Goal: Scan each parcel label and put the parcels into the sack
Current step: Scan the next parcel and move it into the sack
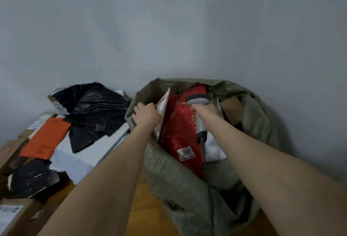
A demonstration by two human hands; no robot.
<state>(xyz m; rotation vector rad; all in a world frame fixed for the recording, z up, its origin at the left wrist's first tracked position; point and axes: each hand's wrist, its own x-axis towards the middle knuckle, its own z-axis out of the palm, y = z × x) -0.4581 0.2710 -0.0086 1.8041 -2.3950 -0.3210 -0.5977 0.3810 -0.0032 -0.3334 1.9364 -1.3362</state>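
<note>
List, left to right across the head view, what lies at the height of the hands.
orange mailer → black plastic parcel → left hand, holding a white envelope → red parcel → right hand, gripping the scanner → brown cardboard → sack wall

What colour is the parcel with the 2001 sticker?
The parcel is red; head view shows it best.

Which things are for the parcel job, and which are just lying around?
For the job: sack, scanner in the right hand, white parcel in the left hand, red parcel, orange envelope, black bag.
Just there: wooden table, grey wall.
</note>
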